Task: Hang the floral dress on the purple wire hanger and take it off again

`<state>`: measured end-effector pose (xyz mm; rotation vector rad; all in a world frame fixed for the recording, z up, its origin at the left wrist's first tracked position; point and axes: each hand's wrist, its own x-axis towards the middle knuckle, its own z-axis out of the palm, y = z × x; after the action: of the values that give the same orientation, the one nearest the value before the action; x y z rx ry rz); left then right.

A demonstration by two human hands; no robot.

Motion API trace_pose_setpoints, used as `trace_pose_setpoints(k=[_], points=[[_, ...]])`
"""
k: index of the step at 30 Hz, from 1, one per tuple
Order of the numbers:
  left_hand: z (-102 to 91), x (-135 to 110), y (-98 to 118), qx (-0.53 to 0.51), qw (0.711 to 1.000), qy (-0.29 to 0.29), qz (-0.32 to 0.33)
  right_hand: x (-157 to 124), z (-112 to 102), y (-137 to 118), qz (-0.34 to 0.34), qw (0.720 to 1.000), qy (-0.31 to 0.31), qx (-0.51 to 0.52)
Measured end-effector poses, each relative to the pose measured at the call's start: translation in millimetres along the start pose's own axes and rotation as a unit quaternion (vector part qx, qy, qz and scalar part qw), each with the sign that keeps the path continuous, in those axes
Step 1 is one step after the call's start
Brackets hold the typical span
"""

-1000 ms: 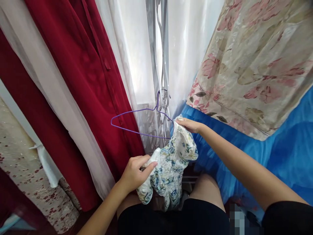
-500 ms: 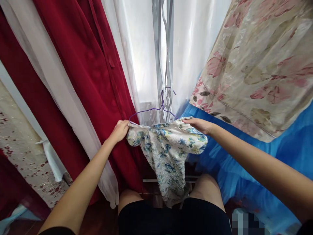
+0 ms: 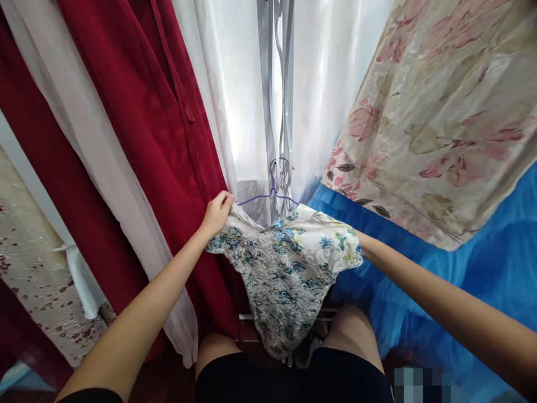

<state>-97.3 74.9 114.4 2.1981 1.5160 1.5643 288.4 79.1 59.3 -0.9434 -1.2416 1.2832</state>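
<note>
Head view: one floral garment (image 3: 289, 274), pale ground printed in blue, green and yellow, the body crinkled and narrowing downward, with short flared sleeves and a dipped neckline; it hangs between the two grips. One hanger (image 3: 273, 192) of thin purple wire, slope-shouldered and hooked at the top, set between and slightly above the grips, its arms running down into the garment's neckline. Left grip (image 3: 218, 212): fingers curled, pinching the garment's shoulder edge near the wire; left forearm (image 3: 155, 296) slanting up from below, elbow out to the side. Right grip: hidden behind the garment's sleeve, whether closed or spread cannot be told; right forearm (image 3: 423, 288) reaching inward from the lower right. Left of the left grip: smooth red drape (image 3: 134, 129) in long folds, and a sheer pale panel (image 3: 96, 129), softly creased. Above the grips: white cloth (image 3: 239, 112) with a light sheen, fronted by hanging grey strips (image 3: 265, 73), narrow and glossy. Above and right of the right grip: beige fabric (image 3: 419, 140) with pink blossoms and a seamed border, overlying gauzy blue cloth (image 3: 495, 246).
</note>
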Motion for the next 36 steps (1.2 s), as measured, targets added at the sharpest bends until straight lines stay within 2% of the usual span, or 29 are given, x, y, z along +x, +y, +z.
trace_pose_setpoints(k=[3, 7, 10, 13, 15, 17, 19, 20, 22, 23, 24, 25, 27, 28, 30, 34, 36], points=[[-10.6, -18, 6, 0.024, 0.998, -0.045, 0.030, -27, -16, 20, -0.014, 1.000, 0.005, 0.023], [-19.0, -27, 19, 0.059, 0.992, -0.090, 0.062, -61, -24, 33, -0.124, 0.990, 0.053, -0.026], [-20.5, -16, 33, 0.067, 0.994, -0.075, 0.046, -53, -25, 14, -0.171, 0.980, 0.099, -0.039], [-18.8, 2, 42, 0.068, 0.997, -0.035, 0.021, -26, -17, -23, -0.233, 0.961, 0.139, -0.048], [-16.0, 10, 42, 0.076, 0.997, -0.018, 0.017, -16, -5, -47, -0.276, 0.949, 0.137, -0.064], [-11.7, 12, 39, 0.056, 0.998, 0.003, 0.004, -23, 13, -66, -0.313, 0.939, 0.096, -0.107], [-5.7, 7, 33, -0.024, 0.998, 0.039, -0.032, -49, 35, -76, -0.357, 0.914, -0.003, -0.195], [-2.1, 2, 29, -0.073, 0.994, 0.062, -0.053, -66, 45, -78, -0.380, 0.886, -0.085, -0.251], [6.1, -8, 21, -0.146, 0.979, 0.115, -0.082, -99, 61, -75, -0.436, 0.783, -0.270, -0.353], [10.5, -12, 18, -0.165, 0.972, 0.144, -0.088, -112, 65, -72, -0.456, 0.737, -0.323, -0.380], [14.9, -16, 15, -0.180, 0.963, 0.177, -0.095, -122, 68, -67, -0.468, 0.702, -0.361, -0.398], [19.1, -19, 14, -0.203, 0.951, 0.211, -0.104, -127, 68, -63, -0.471, 0.684, -0.377, -0.410], [26.9, -23, 18, -0.248, 0.925, 0.262, -0.123, -126, 64, -55, -0.454, 0.682, -0.377, -0.431], [30.4, -25, 23, -0.276, 0.914, 0.267, -0.133, -120, 60, -52, -0.440, 0.688, -0.366, -0.447], [36.3, -29, 42, -0.363, 0.892, 0.217, -0.161, -106, 50, -48, -0.416, 0.700, -0.325, -0.481], [44.9, -42, 99, -0.551, 0.804, -0.010, -0.222, -87, 44, -44, -0.404, 0.717, -0.230, -0.520], [49.1, -49, 130, -0.571, 0.786, -0.091, -0.218, -87, 49, -41, -0.416, 0.712, -0.211, -0.525]])
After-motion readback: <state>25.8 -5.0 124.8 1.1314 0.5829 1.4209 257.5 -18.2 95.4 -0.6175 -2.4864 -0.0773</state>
